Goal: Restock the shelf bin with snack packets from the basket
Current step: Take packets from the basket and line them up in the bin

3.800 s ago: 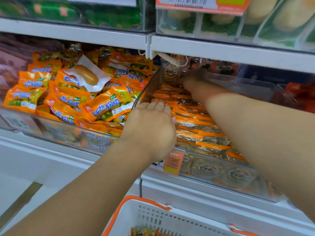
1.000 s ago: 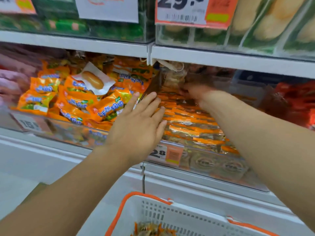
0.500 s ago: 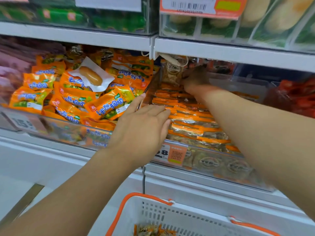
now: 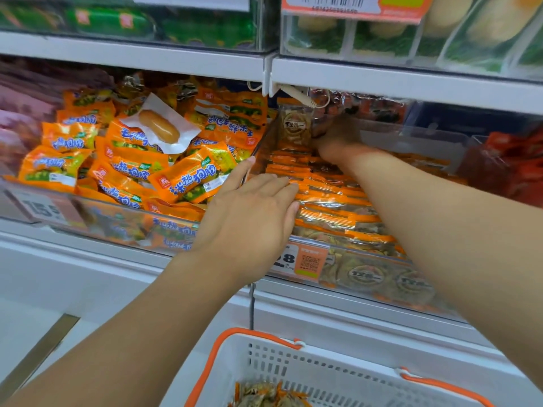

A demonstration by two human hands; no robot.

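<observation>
Shop shelving, white, several tiers, chilled-goods section; clear-fronted bins set side by side. Item: shelf bin [image 4: 311,248], transparent, middle tier, holding snack packets [image 4: 329,201] with orange bands laid in overlapping rows from front to back, round brown labels showing through the front wall. Item: one packet [image 4: 294,124] standing upright at the back of the bin, just beside the right hand [image 4: 338,136], which is deep under the upper shelf and in shadow; whether those fingers grip the packet or only steady it cannot be told. Item: left hand [image 4: 249,212], fingers straight and together, holding nothing, laid flat on the front rows with the thumb near the clear divider [image 4: 258,154]. Item: basket [image 4: 293,374], white with orange handles, below the shelf, a few packets [image 4: 264,395] visible in its bottom. Handling note, as a judgement: the step is seating packets at the rear and squaring the rows; press the front rows down evenly with the flat hand so the back ones can slide in without riding up, and keep labels facing one way. Adjoining: left-hand bin of loose orange and green packets [image 4: 182,177] with a white-wrapped sausage [image 4: 160,126] lying on top; red packs [image 4: 511,168] to the right; orange price tag [image 4: 308,259] on the bin front. Obstructions: low upper shelf edge [image 4: 382,80] limits headroom at the back; a coiled cord [image 4: 299,95] hangs near the upright packet; the right forearm crosses over much of the bin.
</observation>
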